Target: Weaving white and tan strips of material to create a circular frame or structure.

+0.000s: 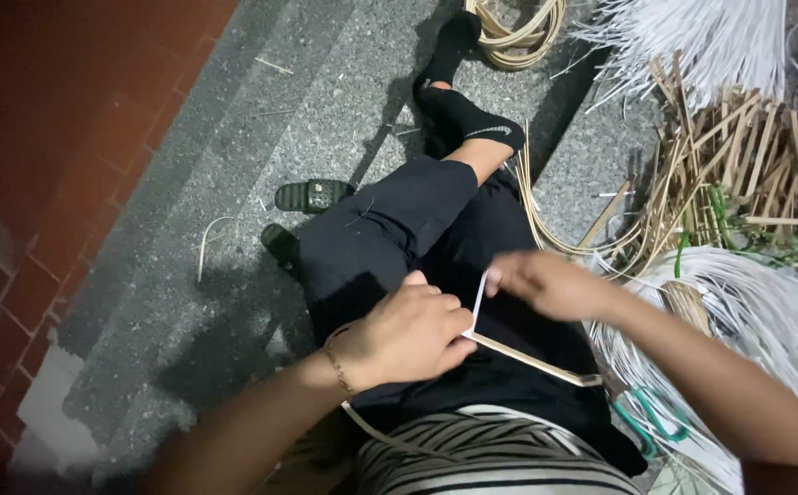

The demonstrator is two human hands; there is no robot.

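Head view: left hand (413,332) pinches the end of a thin flat cane strip (532,359) over the lap; right hand (546,282) pinches a white strand (480,301) just above. Strip looks light, stiff yet bendable; best held near the joint. Fingertips hidden, joint unclear, strip's lower end cut off.

No packages, no labels, no signs, no screens — none anywhere (floor included)

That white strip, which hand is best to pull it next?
Probably the right hand: its fingertips already pinch the white strip's free upper end. The left hand is busy gripping the tan cane strip where the two meet.
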